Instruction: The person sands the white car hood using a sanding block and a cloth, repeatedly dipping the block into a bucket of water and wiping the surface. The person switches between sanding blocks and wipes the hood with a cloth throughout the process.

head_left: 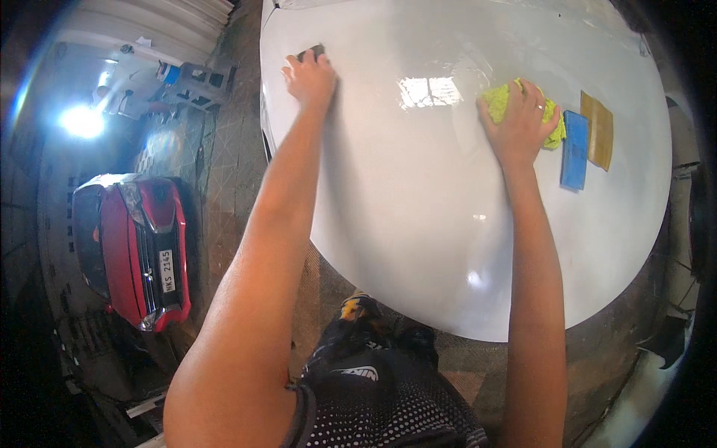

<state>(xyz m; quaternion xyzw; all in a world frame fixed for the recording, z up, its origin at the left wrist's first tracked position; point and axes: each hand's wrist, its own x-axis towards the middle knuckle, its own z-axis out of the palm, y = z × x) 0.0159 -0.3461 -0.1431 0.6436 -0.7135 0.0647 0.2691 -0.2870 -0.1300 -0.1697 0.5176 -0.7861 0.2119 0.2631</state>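
A large white glossy car panel [418,224], curved along its near edge, lies in front of me. At its far left, my left hand [310,78] presses a small dark flat piece [311,53], like sandpaper, against the surface; only its far edge shows past the fingers. Over to the right, my right hand [520,119] is closed over a crumpled yellow-green cloth [551,127] that rests on the panel. Just right of the cloth lies a blue rectangular sanding block [574,151]. Beside it, partly tucked behind, is a tan, slightly curved sheet [600,131], perhaps sandpaper.
A red car [142,250] stands on the floor off to the left. Beyond it are a bright lamp [82,122] and a metal stand [198,86]. My shoe [357,306] is on the patterned floor under the panel's near edge. A pale bodywork part lies at the lower right.
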